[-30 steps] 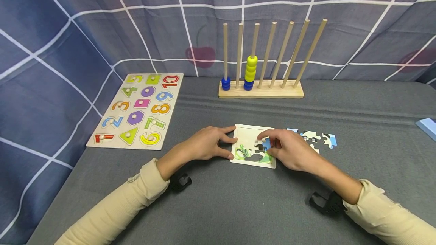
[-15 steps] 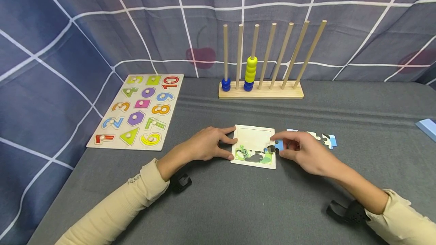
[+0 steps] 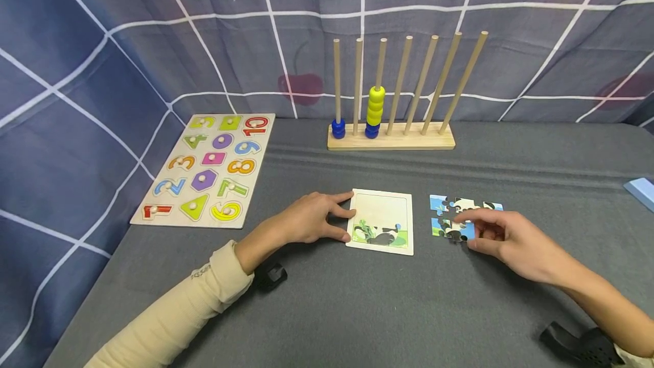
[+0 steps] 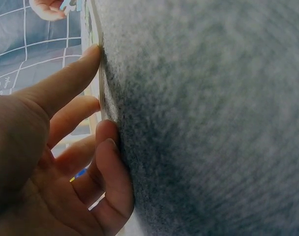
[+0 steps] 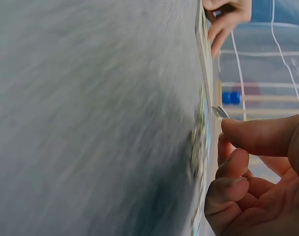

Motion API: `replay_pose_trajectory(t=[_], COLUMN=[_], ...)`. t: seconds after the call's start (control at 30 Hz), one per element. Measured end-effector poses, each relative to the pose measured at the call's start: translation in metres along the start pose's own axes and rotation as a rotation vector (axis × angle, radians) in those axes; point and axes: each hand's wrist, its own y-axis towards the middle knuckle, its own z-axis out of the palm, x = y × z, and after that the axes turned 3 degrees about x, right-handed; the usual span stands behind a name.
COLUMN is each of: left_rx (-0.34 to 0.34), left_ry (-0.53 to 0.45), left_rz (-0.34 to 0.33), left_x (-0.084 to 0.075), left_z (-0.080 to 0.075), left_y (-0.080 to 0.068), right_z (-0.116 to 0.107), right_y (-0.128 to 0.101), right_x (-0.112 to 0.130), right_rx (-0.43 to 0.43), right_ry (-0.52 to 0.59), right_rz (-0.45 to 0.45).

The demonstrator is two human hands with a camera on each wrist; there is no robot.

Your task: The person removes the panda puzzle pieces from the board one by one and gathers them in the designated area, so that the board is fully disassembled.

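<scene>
My left hand (image 3: 314, 217) rests beside a white square puzzle board (image 3: 382, 203), its fingertips touching the left edge. Green grass and the lower part of a panda fill the board's bottom; the upper part is bare. To the right of the board, my right hand (image 3: 516, 243) pinches a blue, black and white puzzle piece (image 3: 466, 233) over a group of loose puzzle pieces (image 3: 438, 202). In the right wrist view, the thin piece (image 5: 220, 112) shows at the thumb tip, just above the table. My right fingers hide some of the loose pieces.
A number and shape peg board (image 3: 214, 158) lies at the left. Behind the puzzle stands a wooden bead rack (image 3: 390, 142) with upright rods and blue and yellow beads (image 3: 375, 109). A light blue block (image 3: 641, 193) sits at the far right; a checked curtain hangs behind.
My right hand has lifted the piece off the board's right side and moved right with it, over the loose pieces. My left hand has stayed at the board's edge.
</scene>
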Motion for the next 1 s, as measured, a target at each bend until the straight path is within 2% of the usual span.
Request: replay_pose_trajectory(t=[0.23, 0.4, 0.5, 0.6, 0.87, 1.0], left_rx=[-0.002, 0.001, 0.002, 0.007, -0.001, -0.005], left_ry=[0.018, 0.022, 0.026, 0.027, 0.026, 0.020], left_rz=[0.018, 0.006, 0.008, 0.007, 0.017, 0.019], left_x=[-0.001, 0.000, 0.000, 0.000, 0.000, -0.001], left_z=[0.001, 0.001, 0.001, 0.000, 0.000, 0.000], left_y=[0.000, 0.001, 0.001, 0.001, 0.000, -0.001], right_z=[-0.017, -0.023, -0.022, -0.022, -0.021, -0.020], right_y=[-0.031, -0.040, -0.040, -0.039, -0.034, -0.033], right_x=[-0.024, -0.032, -0.032, -0.030, -0.030, -0.029], right_rx=[-0.061, -0.081, -0.084, -0.075, -0.039, -0.035], right_ry=[-0.015, -0.154, -0.265, -0.325, -0.315, -0.319], right_rz=[0.060, 0.090, 0.101, 0.110, 0.054, 0.060])
